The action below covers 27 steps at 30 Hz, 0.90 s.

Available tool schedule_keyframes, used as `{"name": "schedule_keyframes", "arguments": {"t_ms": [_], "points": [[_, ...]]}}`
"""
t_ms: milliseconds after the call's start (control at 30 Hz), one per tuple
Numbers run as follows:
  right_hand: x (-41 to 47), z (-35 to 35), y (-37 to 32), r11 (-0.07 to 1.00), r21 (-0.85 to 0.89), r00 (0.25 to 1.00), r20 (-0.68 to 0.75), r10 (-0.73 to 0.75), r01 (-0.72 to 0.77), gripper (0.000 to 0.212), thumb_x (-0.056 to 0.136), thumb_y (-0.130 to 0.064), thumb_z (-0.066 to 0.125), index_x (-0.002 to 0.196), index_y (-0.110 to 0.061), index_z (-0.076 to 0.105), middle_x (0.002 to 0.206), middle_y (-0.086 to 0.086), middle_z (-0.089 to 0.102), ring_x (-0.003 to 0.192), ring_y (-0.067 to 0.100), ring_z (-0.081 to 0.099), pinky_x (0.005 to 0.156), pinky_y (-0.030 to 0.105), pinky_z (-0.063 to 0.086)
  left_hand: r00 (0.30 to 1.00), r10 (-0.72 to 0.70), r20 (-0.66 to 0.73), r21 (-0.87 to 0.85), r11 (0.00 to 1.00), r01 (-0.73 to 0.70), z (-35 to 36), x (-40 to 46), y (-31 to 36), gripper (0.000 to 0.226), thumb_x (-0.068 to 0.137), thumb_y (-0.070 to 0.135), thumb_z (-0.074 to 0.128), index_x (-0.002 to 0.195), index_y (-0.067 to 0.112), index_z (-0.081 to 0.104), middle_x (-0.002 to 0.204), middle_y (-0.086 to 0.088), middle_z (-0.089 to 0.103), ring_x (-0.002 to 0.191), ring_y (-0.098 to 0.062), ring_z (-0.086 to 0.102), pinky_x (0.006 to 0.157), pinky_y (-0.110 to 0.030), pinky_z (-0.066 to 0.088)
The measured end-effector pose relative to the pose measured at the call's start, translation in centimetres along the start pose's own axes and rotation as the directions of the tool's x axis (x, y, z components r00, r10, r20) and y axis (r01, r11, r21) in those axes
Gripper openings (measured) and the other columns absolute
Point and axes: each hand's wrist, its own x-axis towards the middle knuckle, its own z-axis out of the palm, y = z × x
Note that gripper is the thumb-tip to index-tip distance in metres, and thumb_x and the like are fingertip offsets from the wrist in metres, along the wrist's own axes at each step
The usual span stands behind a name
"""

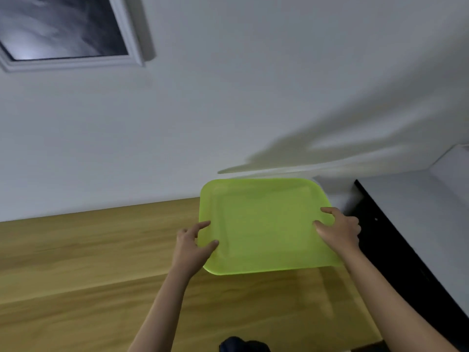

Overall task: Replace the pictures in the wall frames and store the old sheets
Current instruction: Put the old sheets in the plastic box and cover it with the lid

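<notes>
One green tray, one wall frame upper left of frame, one wooden table. Your left hand grips tray's left edge, your right hand its right edge; both forearms extended, tray centre-right above table.

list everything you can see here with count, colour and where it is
tray: one, lime green, held above the far right part of the table, empty
table: one, light wood grain, across the lower half of the view, against the wall
picture frame: one, white, on the wall at upper left, holding a dark grey cloudy picture
wall: white, behind the table
dark object: one, black, at the bottom edge, cannot tell what it is
black strip: one, along the table's right side
left hand: one, gripping the tray's left edge
right hand: one, gripping the tray's right edge
</notes>
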Motion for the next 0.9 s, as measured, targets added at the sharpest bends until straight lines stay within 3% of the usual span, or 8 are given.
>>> {"name": "schedule_keyframes", "arguments": {"t_ms": [133, 267, 400, 500, 633, 833, 900], "points": [[3.3, -1.6, 2.5, 0.999, 0.015, 0.998, 0.048, -0.048, 0.048, 0.044, 0.081, -0.033, 0.062, 0.123, -0.03, 0.051, 0.129, 0.017, 0.032, 0.123, 0.038, 0.03, 0.093, 0.042, 0.039, 0.998, -0.009, -0.06, -0.014, 1.0, 0.008, 4.1, 0.3, 1.7, 0.054, 0.073, 0.023, 0.076, 0.122, 0.035, 0.057, 0.109, -0.005, 0.04, 0.094, -0.019, 0.05, 0.093, -0.035, 0.046], [5.6, -1.9, 3.4, 0.993, 0.045, 0.987, 0.119, -0.11, 0.105, 0.045, 0.083, -0.033, 0.064, 0.126, -0.026, 0.051, 0.129, 0.019, 0.032, 0.126, 0.037, 0.029, 0.097, 0.04, 0.036, 0.994, -0.047, -0.104, -0.019, 0.999, 0.045, 6.0, 0.5, 2.2, 0.053, 0.073, 0.019, 0.076, 0.121, 0.033, 0.058, 0.109, -0.006, 0.04, 0.094, -0.018, 0.049, 0.084, -0.029, 0.041], [7.5, -1.2, 4.2, 0.987, 0.045, 0.972, 0.171, -0.159, 0.153, 0.045, 0.083, -0.036, 0.066, 0.124, -0.024, 0.053, 0.119, 0.02, 0.042, 0.124, 0.038, 0.032, 0.107, 0.044, 0.027, 0.987, -0.083, -0.135, 0.003, 0.996, 0.084, 7.0, 1.0, 2.2, 0.053, 0.073, 0.02, 0.076, 0.12, 0.035, 0.058, 0.108, -0.005, 0.041, 0.096, -0.019, 0.049, 0.086, -0.031, 0.042], [8.0, 0.1, 4.6, 0.983, 0.048, 0.967, 0.177, -0.184, 0.178, 0.047, 0.08, -0.041, 0.066, 0.123, -0.027, 0.051, 0.108, 0.017, 0.048, 0.116, 0.035, 0.04, 0.099, 0.039, 0.027, 0.981, -0.099, -0.167, 0.034, 0.994, 0.106, 6.9, 1.5, 2.1, 0.052, 0.072, 0.021, 0.077, 0.119, 0.036, 0.059, 0.106, -0.004, 0.042, 0.096, -0.022, 0.051, 0.09, -0.035, 0.045], [8.2, 0.9, 4.6, 0.98, 0.012, 0.966, 0.169, -0.196, 0.197, 0.048, 0.084, -0.038, 0.064, 0.127, -0.026, 0.047, 0.12, 0.014, 0.038, 0.12, 0.032, 0.031, 0.088, 0.032, 0.027, 0.975, -0.123, -0.184, 0.081, 0.987, 0.14, 6.5, 1.8, 1.8, 0.052, 0.069, 0.024, 0.079, 0.116, 0.035, 0.061, 0.103, -0.003, 0.046, 0.093, -0.025, 0.055, 0.091, -0.042, 0.048], [8.7, 1.5, 4.8, 0.983, -0.019, 0.965, 0.196, -0.176, 0.183, 0.048, 0.086, -0.04, 0.059, 0.129, -0.03, 0.04, 0.126, 0.01, 0.03, 0.119, 0.032, 0.035, 0.091, 0.04, 0.041, 0.977, -0.149, -0.155, -0.001, 0.989, 0.15, 6.8, 2.1, 1.0, 0.055, 0.068, 0.017, 0.08, 0.115, 0.037, 0.06, 0.111, -0.006, 0.045, 0.091, -0.023, 0.057, 0.09, -0.039, 0.05], [8.5, 1.8, 4.9, 0.982, -0.041, 0.965, 0.195, -0.174, 0.185, 0.049, 0.087, -0.041, 0.057, 0.13, -0.032, 0.037, 0.128, 0.01, 0.028, 0.118, 0.033, 0.036, 0.093, 0.043, 0.044, 0.978, -0.153, -0.139, -0.047, 0.988, 0.148, 6.6, 2.4, 0.5, 0.055, 0.064, 0.02, 0.082, 0.106, 0.049, 0.06, 0.114, -0.008, 0.05, 0.092, -0.024, 0.06, 0.089, -0.045, 0.052]]}}
